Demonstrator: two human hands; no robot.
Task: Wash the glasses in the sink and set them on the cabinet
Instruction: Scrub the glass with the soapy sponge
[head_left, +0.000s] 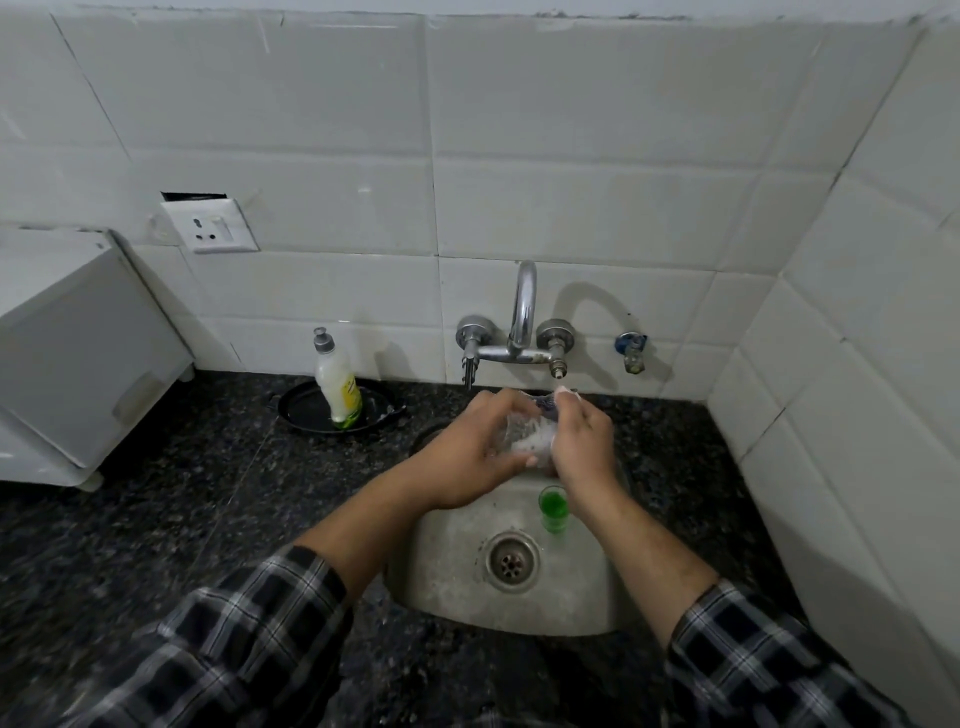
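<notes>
Over the steel sink (447, 566), my left hand (467, 457) grips a clear glass (519, 434) covered in soap foam. My right hand (582, 441) presses a dark scrub pad (545, 402) against the glass's far end, its fingers closed on the pad. Both hands are just below the tap spout. A small green glass (554, 509) stands upright in the sink basin, below my right wrist and right of the drain (511, 560). Much of the clear glass is hidden by my fingers.
A chrome wall tap (522, 322) hangs above the sink. A dish soap bottle (337, 382) stands on a black plate (306, 410) on the dark granite counter (182, 519). A white appliance (78, 353) sits at the left. Tiled walls close in behind and at right.
</notes>
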